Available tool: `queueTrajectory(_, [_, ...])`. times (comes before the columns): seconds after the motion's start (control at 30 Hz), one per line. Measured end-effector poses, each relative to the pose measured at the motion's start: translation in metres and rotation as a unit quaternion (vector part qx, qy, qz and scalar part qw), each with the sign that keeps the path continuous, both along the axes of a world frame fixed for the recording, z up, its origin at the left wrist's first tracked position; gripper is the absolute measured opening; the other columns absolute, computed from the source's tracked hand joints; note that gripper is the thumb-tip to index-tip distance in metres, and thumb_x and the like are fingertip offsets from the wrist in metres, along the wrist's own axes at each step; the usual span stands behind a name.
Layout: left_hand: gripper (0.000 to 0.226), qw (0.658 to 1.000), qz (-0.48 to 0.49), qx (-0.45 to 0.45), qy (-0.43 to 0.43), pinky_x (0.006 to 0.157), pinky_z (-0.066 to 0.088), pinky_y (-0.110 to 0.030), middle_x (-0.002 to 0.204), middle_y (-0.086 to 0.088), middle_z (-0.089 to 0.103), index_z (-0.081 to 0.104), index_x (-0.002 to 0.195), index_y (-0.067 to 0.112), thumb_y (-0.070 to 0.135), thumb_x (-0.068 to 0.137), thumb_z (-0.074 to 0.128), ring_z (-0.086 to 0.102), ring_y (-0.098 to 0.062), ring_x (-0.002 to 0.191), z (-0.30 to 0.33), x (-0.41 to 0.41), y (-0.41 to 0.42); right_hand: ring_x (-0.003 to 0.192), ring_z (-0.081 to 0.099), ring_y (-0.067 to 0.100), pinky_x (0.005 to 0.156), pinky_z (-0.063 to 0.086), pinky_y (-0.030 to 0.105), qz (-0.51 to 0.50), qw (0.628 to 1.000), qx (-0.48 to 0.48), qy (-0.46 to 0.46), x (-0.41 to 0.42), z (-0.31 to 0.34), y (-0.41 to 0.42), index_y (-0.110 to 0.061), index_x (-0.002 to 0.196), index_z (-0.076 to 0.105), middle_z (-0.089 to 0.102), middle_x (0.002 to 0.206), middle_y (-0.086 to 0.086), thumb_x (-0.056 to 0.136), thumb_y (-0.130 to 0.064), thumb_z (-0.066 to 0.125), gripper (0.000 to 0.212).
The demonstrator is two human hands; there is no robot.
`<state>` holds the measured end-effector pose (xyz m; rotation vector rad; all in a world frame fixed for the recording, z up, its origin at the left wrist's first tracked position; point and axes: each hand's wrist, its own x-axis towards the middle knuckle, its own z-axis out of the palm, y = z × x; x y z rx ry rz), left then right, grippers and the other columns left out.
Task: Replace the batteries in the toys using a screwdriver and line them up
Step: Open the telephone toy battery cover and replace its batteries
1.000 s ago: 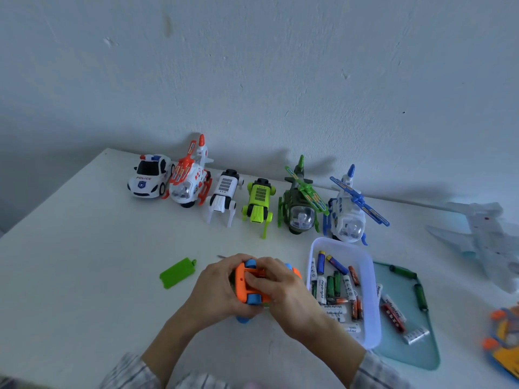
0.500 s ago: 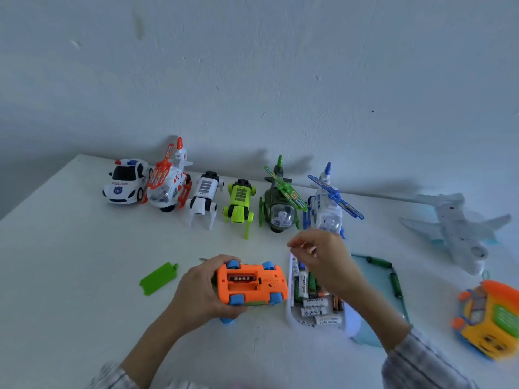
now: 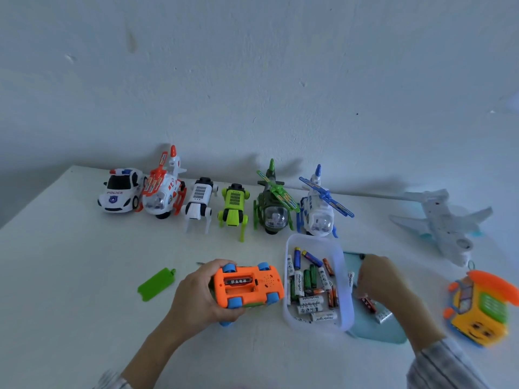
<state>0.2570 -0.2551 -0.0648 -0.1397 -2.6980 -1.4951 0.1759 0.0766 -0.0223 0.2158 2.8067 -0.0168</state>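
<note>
Left hand (image 3: 200, 294) grips the orange toy car (image 3: 247, 284) w/ fingers curled round its left end, thumb along the near side; car is upside down, blue wheels up, battery bay open w/ one battery (image 3: 238, 281) seated in the far slot, near slot bare. Car sits just left of the clear plastic tub (image 3: 346, 279), near-centre of the white table (image 3: 70, 262). Tub holds a loose pile of batteries (image 3: 309, 284), white, green, blue & orange-red ones mixed. Right hand (image 3: 379, 282) is down over the teal tray (image 3: 376, 332) just right of the tub, fingers bent toward the tray; blurred, so can't tell if they pinch anything. A red battery (image 3: 368, 303) & a white one (image 3: 383, 315) lie on the tray beside that hand. Green battery cover (image 3: 156, 284) lies flat on the table, left of the car, apart from it. Far row along the wall, left to right: police car (image 3: 120, 195), orange-white helicopter (image 3: 163, 195), white robot dog (image 3: 198, 204), green robot dog (image 3: 233, 207), dark green helicopter (image 3: 273, 206), blue-white helicopter (image 3: 320, 211). Far right: white toy plane (image 3: 441, 220); nearer, at right edge, yellow-orange toy phone (image 3: 477, 307), blurred.
</note>
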Motion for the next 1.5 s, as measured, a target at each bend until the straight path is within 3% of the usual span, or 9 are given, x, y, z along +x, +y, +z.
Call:
queueTrajectory(0.23, [0.075,1.0,0.008,0.001,0.001,0.074,0.057,-0.026,0.1,0.026,0.065,0.059,0.112,0.031,0.048,0.043,0.085,0.067,-0.004,0.085,-0.002,0.001,0.001,0.064,0.048,0.022,0.056,0.035,0.022,-0.039,0.997,0.024,0.058,0.019,-0.008,-0.014,-0.016,0.069,0.045,0.052,0.073,-0.003,0.082,-0.005,0.05,0.018])
queueTrajectory(0.43, [0.076,1.0,0.013,0.008,-0.013,0.075,0.057,-0.028,0.1,0.026,0.065,0.058,0.112,0.033,0.044,0.043,0.088,0.067,-0.004,0.086,-0.004,0.0,0.0,0.067,0.055,0.029,0.058,0.041,0.028,-0.081,0.974,-0.118,0.175,0.019,0.019,-0.018,-0.012,0.08,0.064,0.061,0.077,0.006,0.077,-0.009,0.06,0.006])
queueTrajectory(0.5, [0.076,1.0,0.014,0.01,-0.017,0.075,0.057,-0.028,0.099,0.027,0.065,0.058,0.112,0.034,0.043,0.042,0.087,0.067,-0.003,0.086,-0.004,-0.001,-0.001,0.064,0.061,0.025,0.055,0.048,0.028,-0.066,0.935,-0.282,0.207,0.016,0.032,-0.029,-0.009,0.085,0.068,0.067,0.077,0.008,0.081,-0.003,0.063,0.009])
queueTrajectory(0.6, [0.076,1.0,0.018,0.016,-0.02,0.075,0.058,-0.028,0.1,0.029,0.063,0.057,0.111,0.034,0.043,0.04,0.084,0.067,-0.002,0.086,-0.003,-0.001,0.0,0.057,0.064,0.014,0.05,0.047,0.017,-0.051,0.817,-0.541,0.191,0.021,0.054,-0.055,-0.008,0.09,0.067,0.07,0.073,0.009,0.074,0.004,0.075,0.022])
queueTrajectory(0.7, [0.076,0.999,0.022,0.017,-0.018,0.075,0.058,-0.028,0.101,0.029,0.064,0.058,0.111,0.034,0.041,0.04,0.085,0.067,-0.003,0.086,-0.002,0.001,0.001,0.066,0.069,0.017,0.056,0.051,0.019,-0.045,0.733,-0.654,0.181,0.027,0.064,-0.078,-0.004,0.088,0.064,0.072,0.075,0.011,0.065,0.012,0.078,0.031])
queueTrajectory(0.9, [0.075,0.999,0.026,0.019,-0.005,0.076,0.056,-0.026,0.099,0.03,0.063,0.058,0.11,0.034,0.045,0.041,0.086,0.066,-0.002,0.084,0.002,0.003,0.004,0.079,0.071,0.027,0.07,0.057,0.033,-0.031,0.74,-0.654,0.151,0.028,0.057,-0.105,-0.003,0.091,0.057,0.074,0.082,0.008,0.072,0.009,0.074,0.029])
queueTrajectory(1.07, [0.078,0.997,0.047,0.048,0.033,0.078,0.056,-0.024,0.097,0.024,0.067,0.06,0.11,0.032,0.038,0.039,0.09,0.066,-0.005,0.089,0.015,0.011,0.004,0.053,0.058,0.021,0.053,0.05,0.025,-0.004,0.714,-0.685,0.143,0.035,0.058,-0.125,0.006,0.089,0.056,0.072,0.069,0.011,0.081,0.003,0.067,0.013])
queueTrajectory(1.33, [0.072,0.974,0.084,-0.006,0.21,0.081,0.043,-0.004,0.105,0.022,0.061,0.053,0.116,0.035,0.054,0.052,0.08,0.058,0.003,0.099,0.056,0.005,0.011,0.065,0.068,0.03,0.054,0.055,0.03,-0.027,0.684,-0.688,0.24,0.048,0.079,-0.153,-0.003,0.072,0.059,0.07,0.069,0.013,0.058,-0.031,0.08,0.037])
queueTrajectory(1.5, [0.074,0.955,0.127,-0.042,0.263,0.081,0.046,-0.006,0.102,0.009,0.06,0.052,0.119,0.02,0.056,0.059,0.075,0.056,0.002,0.099,0.056,0.007,0.016,0.052,0.058,0.01,0.047,0.047,0.016,-0.012,0.685,-0.683,0.253,0.061,0.081,-0.165,0.001,0.066,0.057,0.064,0.06,0.007,0.061,-0.012,0.086,0.032])
